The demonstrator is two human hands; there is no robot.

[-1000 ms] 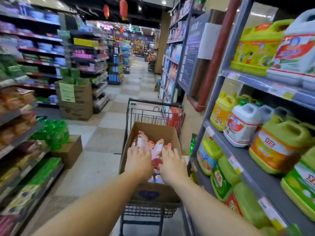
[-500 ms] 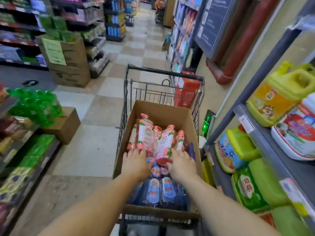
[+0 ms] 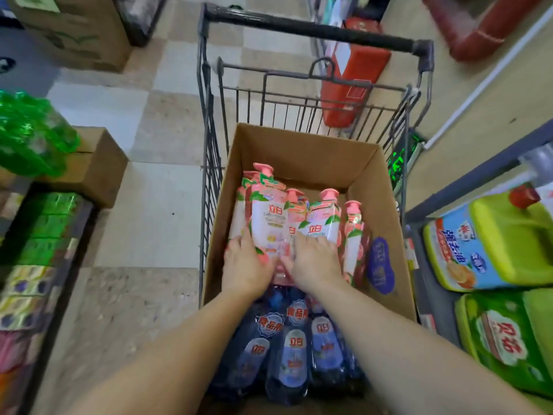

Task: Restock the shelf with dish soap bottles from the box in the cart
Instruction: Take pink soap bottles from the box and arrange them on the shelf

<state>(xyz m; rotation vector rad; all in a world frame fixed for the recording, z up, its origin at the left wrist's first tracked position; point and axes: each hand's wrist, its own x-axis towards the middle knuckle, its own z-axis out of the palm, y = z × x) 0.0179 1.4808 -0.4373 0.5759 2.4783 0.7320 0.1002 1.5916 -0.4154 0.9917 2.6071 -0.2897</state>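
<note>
An open cardboard box (image 3: 305, 151) sits in a wire shopping cart (image 3: 314, 29). Several pink dish soap bottles (image 3: 269, 214) with pink caps stand in the box's middle. Several dark blue bottles (image 3: 294, 357) lie in its near end. My left hand (image 3: 244, 265) grips the base of the tallest pink bottle. Beside it, my right hand (image 3: 315, 259) grips the base of another pink bottle (image 3: 324, 226). Both hands are down inside the box. The shelf (image 3: 431, 295) stands on the right.
Large green and yellow detergent jugs (image 3: 505, 241) fill the low right shelf. A red box (image 3: 350, 79) stands beyond the cart. On the left are a cardboard carton (image 3: 95, 166) with green bottles (image 3: 33, 133) and a shelf of packs. Tiled floor (image 3: 155, 211) lies left of the cart.
The view has tilted down and closer to the box. Both hands stay on the pink bottles and have closed round their bases.
</note>
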